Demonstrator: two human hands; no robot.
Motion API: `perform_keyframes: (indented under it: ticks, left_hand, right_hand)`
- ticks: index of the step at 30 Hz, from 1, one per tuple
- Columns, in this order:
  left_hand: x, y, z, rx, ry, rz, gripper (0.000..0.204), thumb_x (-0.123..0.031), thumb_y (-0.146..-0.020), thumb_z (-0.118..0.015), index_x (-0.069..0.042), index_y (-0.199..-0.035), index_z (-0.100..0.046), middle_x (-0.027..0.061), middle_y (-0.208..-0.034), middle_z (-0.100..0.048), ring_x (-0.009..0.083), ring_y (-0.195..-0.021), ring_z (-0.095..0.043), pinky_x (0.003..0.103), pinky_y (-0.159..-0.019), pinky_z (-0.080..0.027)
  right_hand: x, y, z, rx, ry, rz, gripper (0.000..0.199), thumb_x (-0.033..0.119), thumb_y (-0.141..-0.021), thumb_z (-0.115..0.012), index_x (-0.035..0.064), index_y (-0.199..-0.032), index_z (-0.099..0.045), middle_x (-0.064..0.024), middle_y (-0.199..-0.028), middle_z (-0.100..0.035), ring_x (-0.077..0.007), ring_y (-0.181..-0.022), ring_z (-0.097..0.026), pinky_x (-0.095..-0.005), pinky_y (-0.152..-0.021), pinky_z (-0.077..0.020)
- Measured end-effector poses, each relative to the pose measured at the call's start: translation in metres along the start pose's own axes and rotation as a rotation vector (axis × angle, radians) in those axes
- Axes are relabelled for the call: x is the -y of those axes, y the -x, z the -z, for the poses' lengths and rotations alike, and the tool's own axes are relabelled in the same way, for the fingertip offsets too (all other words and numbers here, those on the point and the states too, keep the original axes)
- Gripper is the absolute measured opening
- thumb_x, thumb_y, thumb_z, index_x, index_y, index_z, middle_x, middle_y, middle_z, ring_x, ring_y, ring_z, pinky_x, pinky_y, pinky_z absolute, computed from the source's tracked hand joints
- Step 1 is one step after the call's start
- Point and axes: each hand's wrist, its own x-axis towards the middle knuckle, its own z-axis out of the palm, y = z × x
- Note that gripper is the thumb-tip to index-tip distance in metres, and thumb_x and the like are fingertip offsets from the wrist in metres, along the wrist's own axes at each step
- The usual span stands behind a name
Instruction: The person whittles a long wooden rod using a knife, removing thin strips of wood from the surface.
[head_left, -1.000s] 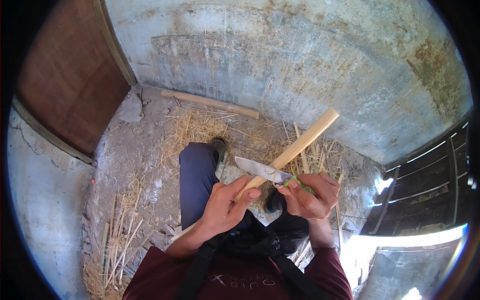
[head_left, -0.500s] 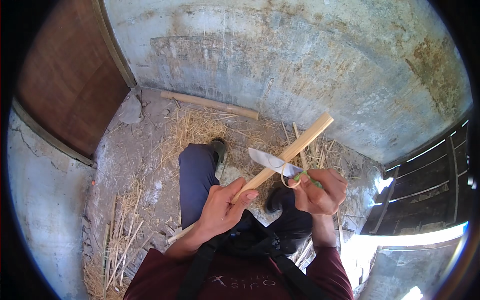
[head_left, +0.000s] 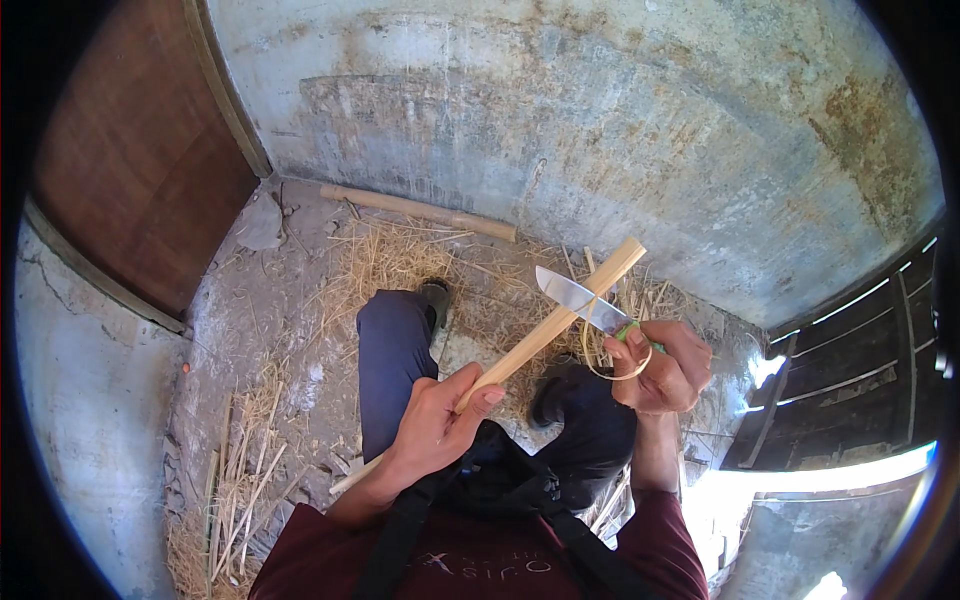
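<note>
My left hand [head_left: 437, 422] is closed round the lower part of a pale bamboo strip [head_left: 545, 330], which slants up to the right; its tail end shows below my left wrist. In my right hand [head_left: 664, 372] is a knife [head_left: 590, 302], gripped by its green handle. The wide silver blade lies across the strip, its tip pointing up and left. A thin curled shaving [head_left: 617, 377] loops from the blade down past my right fingers.
A bamboo pole [head_left: 420, 209] lies along the stained wall. Heaps of shavings [head_left: 385, 262] cover parts of the floor, with thin strips [head_left: 245, 490] at the left. A brown door [head_left: 140, 150] stands left; dark slatted boards [head_left: 850, 370] are at the right.
The knife and my right hand have moved up and right along the bamboo strip. The shaving's loop has grown larger. The strip's far end has shifted slightly left and down.
</note>
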Motion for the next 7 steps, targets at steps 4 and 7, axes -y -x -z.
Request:
perform_keyframes:
  ticks: [4, 7]
  left_hand:
    - [0.0011, 0.0009, 0.0011, 0.015, -0.002, 0.026, 0.038, -0.026, -0.111, -0.066, -0.001, -0.083, -0.056, 0.0054, -0.063, -0.034, 0.0116, -0.052, -0.033, 0.035, -0.050, -0.026]
    - [0.0057, 0.0035, 0.0017, 0.013, -0.016, 0.010, 0.038, -0.028, -0.111, -0.066, -0.001, -0.084, -0.058, 0.0050, -0.062, -0.035, 0.0120, -0.051, -0.034, 0.035, -0.049, -0.027]
  right_hand:
    - [-0.0033, -0.0012, 0.0000, -0.034, 0.044, -0.011, 0.030, 0.017, -0.077, -0.097, 0.0113, -0.091, -0.072, -0.0093, -0.072, -0.073, -0.0191, -0.052, -0.064, -0.0289, -0.046, -0.0429]
    - [-0.0070, -0.0004, 0.0035, -0.039, 0.090, -0.049, 0.028, 0.017, -0.078, -0.097, 0.0115, -0.091, -0.073, -0.0093, -0.071, -0.073, -0.0194, -0.052, -0.065, -0.0290, -0.047, -0.0436]
